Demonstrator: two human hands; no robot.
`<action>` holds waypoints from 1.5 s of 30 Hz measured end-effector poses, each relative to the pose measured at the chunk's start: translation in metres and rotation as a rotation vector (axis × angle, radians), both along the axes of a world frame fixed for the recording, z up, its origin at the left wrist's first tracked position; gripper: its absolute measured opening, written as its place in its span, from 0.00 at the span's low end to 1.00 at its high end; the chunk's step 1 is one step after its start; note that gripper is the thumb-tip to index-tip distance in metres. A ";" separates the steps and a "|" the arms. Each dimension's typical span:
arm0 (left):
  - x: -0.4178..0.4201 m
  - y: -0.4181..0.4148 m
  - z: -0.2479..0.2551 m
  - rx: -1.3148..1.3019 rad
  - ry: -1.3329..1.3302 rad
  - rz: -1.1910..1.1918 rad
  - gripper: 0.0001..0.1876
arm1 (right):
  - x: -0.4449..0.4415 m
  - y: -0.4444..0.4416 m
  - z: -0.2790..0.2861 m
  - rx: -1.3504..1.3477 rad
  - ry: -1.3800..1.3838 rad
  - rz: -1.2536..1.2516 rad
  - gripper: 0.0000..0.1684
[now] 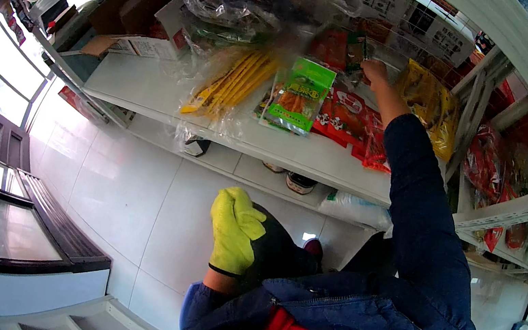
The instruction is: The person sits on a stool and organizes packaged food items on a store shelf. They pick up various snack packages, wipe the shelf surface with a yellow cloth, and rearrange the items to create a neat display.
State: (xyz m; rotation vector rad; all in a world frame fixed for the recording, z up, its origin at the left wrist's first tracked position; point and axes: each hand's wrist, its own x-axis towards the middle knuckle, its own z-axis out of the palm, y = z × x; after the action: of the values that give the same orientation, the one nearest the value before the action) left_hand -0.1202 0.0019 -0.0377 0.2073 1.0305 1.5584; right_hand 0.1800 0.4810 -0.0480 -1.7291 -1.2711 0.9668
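Observation:
My right hand (375, 73), bare with curled fingers, reaches to the back of the white metal shelf (249, 129). It is beside a dark green packet (356, 50); whether the fingers grip any plastic there cannot be made out. Below the forearm lie red food packets (348, 119). To their left is a stack of green packets (302, 96), and further left a row of long yellow packets (233, 82). My left hand (235, 230) wears a yellow-green glove with a dark cuff edge and is against my dark-clothed knee. Its palm is hidden.
Yellow bags (429, 100) stand right of my right arm, near a shelf upright. A large plastic-wrapped bundle (238, 0) and open cardboard boxes (149, 4) fill the back left. Jars (300, 183) sit on the low shelf. A glass-topped cabinet (6, 222) stands at left.

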 end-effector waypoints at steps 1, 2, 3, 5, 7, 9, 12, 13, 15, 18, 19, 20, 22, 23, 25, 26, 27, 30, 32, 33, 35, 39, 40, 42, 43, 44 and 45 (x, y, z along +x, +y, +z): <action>0.000 0.000 0.000 0.023 0.028 -0.009 0.20 | 0.002 -0.009 0.007 -0.001 -0.019 0.024 0.08; 0.001 0.000 0.000 -0.011 0.078 -0.018 0.19 | 0.002 -0.017 0.013 -0.030 0.024 0.035 0.08; 0.002 0.000 0.000 -0.035 0.107 -0.014 0.19 | 0.002 -0.026 0.019 -0.030 0.064 0.075 0.08; 0.003 0.000 0.000 -0.015 0.090 -0.020 0.19 | -0.004 -0.037 0.028 0.002 0.214 0.104 0.09; 0.005 -0.002 0.000 0.046 -0.041 -0.038 0.19 | -0.015 -0.040 0.032 0.046 0.422 0.004 0.11; 0.007 -0.004 0.001 0.025 -0.116 -0.017 0.19 | -0.024 -0.035 0.030 0.025 0.506 0.001 0.13; 0.009 -0.008 0.000 0.027 -0.115 -0.042 0.19 | -0.019 -0.021 0.021 0.177 -0.064 0.039 0.15; 0.010 -0.010 -0.001 0.041 -0.086 -0.063 0.19 | -0.009 -0.018 0.018 0.220 -0.339 0.081 0.16; 0.013 -0.011 -0.004 0.090 0.316 -0.037 0.18 | 0.020 -0.014 0.015 0.267 -0.515 0.105 0.17; 0.006 -0.009 -0.003 0.041 0.171 -0.096 0.16 | 0.069 -0.020 0.014 0.325 -0.697 0.056 0.18; 0.004 -0.009 -0.001 0.003 -0.021 -0.117 0.15 | 0.082 -0.023 0.014 0.354 -0.753 0.023 0.18; 0.004 -0.008 0.001 0.011 0.018 -0.153 0.16 | 0.094 -0.030 0.016 0.310 -0.754 0.012 0.18; 0.008 -0.008 0.007 0.028 0.030 -0.201 0.18 | 0.119 -0.053 0.022 0.275 -0.837 -0.057 0.21; 0.013 -0.008 0.009 0.053 0.115 -0.166 0.18 | 0.128 -0.067 0.025 0.280 -0.917 -0.115 0.23; 0.026 -0.009 0.011 0.125 0.227 -0.098 0.17 | 0.142 -0.098 0.032 0.257 -1.132 -0.239 0.31; 0.032 -0.006 0.010 0.050 0.112 -0.017 0.15 | 0.149 -0.112 0.037 0.175 -1.182 -0.257 0.35; 0.038 -0.001 0.009 0.003 -0.002 0.062 0.14 | 0.158 -0.121 0.048 -0.038 -1.101 -0.193 0.40; 0.039 0.019 0.000 0.133 1.012 -0.181 0.08 | 0.164 -0.149 0.053 -0.289 -0.987 -0.113 0.49; 0.037 0.025 -0.005 0.101 1.634 -0.446 0.04 | 0.163 -0.159 0.053 -0.330 -0.962 -0.090 0.54; 0.035 0.023 -0.006 -0.033 1.689 -0.545 0.05 | 0.162 -0.163 0.050 -0.350 -0.948 -0.077 0.56; 0.035 0.017 -0.005 0.050 1.819 -0.554 0.09 | 0.160 -0.167 0.046 -0.360 -0.976 -0.020 0.58; 0.038 -0.006 0.004 0.543 1.917 -0.320 0.11 | 0.167 -0.170 0.035 -0.366 -1.021 0.035 0.56; 0.040 -0.008 0.005 0.580 1.983 -0.285 0.10 | 0.170 -0.169 0.032 -0.359 -1.022 0.007 0.55; 0.045 -0.009 0.004 0.550 1.867 -0.310 0.10 | 0.176 -0.165 0.027 -0.330 -1.123 -0.071 0.51; 0.048 -0.010 0.003 0.521 1.793 -0.310 0.09 | 0.177 -0.162 0.025 -0.301 -1.180 -0.112 0.49; 0.051 -0.010 0.002 0.494 1.719 -0.306 0.09 | 0.178 -0.159 0.023 -0.238 -1.172 -0.087 0.47; 0.055 -0.011 0.000 0.449 1.589 -0.296 0.09 | 0.176 -0.158 0.021 -0.175 -1.162 -0.063 0.46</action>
State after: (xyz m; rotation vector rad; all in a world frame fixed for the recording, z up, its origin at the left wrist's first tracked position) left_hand -0.0651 -0.0088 -0.0373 2.0274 1.6251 1.1350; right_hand 0.3562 0.3234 -0.0266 -2.5698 -1.8009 -0.0834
